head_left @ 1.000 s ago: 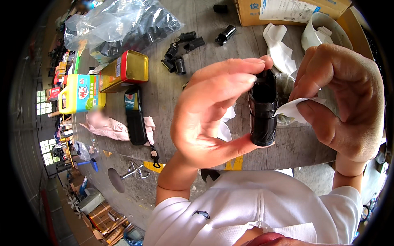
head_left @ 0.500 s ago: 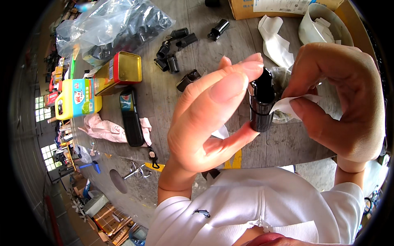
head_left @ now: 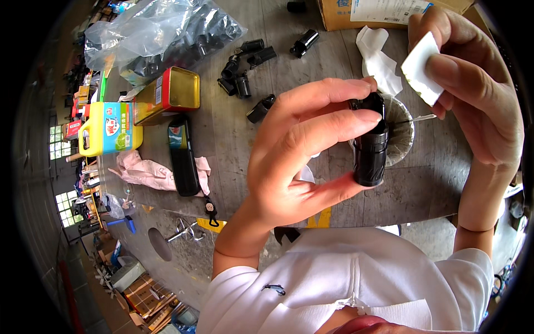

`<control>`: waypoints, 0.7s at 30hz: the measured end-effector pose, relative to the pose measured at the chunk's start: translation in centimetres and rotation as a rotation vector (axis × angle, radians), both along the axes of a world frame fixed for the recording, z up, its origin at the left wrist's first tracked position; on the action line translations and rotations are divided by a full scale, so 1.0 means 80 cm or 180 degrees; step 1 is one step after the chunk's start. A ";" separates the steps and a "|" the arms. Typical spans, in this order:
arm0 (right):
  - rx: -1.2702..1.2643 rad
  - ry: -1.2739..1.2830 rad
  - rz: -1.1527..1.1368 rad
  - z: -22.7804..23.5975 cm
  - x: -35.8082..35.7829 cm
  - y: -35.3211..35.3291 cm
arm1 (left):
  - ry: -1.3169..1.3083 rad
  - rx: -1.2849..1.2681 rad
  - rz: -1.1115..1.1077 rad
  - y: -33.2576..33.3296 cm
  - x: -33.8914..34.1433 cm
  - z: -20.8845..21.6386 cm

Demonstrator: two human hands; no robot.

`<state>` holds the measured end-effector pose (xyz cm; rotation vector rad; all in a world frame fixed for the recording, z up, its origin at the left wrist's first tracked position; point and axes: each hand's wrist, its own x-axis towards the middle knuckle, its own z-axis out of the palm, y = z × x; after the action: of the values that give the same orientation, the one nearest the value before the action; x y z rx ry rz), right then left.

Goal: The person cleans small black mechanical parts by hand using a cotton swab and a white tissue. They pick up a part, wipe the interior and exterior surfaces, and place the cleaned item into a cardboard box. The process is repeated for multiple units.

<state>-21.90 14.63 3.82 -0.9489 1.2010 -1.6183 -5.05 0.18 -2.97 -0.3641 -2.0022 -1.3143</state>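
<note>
A glossy black plastic cylinder (head_left: pixel 371 158), hollow at its top, stands nearly upright between the fingers and thumb of my left hand (head_left: pixel 311 139). Its lower part has ridges. My right hand (head_left: pixel 473 83), raised to the upper right, pinches a small white folded wipe (head_left: pixel 421 69) between thumb and fingers, apart from the cylinder. Behind the cylinder is a round bowl lined with clear plastic (head_left: pixel 401 139), partly hidden, with a thin stick (head_left: pixel 420 118) across its rim. A crumpled white wipe (head_left: pixel 379 58) lies on the table beyond.
Several similar black cylinders (head_left: pixel 243 86) lie loose near a clear plastic bag (head_left: pixel 161 33) of black parts. To the left stand a red-and-gold tin (head_left: pixel 183 89), a yellow jug (head_left: pixel 111 128), and a black case (head_left: pixel 183 161) on a pink cloth (head_left: pixel 144 171). A cardboard box (head_left: pixel 339 16) sits at the back.
My right hand has moved up and away from the cylinder, carrying the white wipe. My left hand has shifted slightly right, still holding the cylinder. The lined bowl is more exposed.
</note>
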 end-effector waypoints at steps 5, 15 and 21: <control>-0.0402 -0.0285 0.0076 -0.002 -0.002 -0.008 | 0.0026 0.0745 -0.0500 0.008 0.007 0.001; -0.1265 -0.0105 -0.0438 0.033 -0.010 0.048 | 0.0197 0.1042 -0.0399 0.018 0.005 0.000; -0.0796 0.0662 -0.2177 0.043 0.017 0.216 | 0.0388 0.0608 0.0167 0.025 0.028 0.022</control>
<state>-20.55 31.94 7.23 -0.9293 1.6066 -2.2905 -2.81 2.17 -1.21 -0.2924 -1.7580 -1.4025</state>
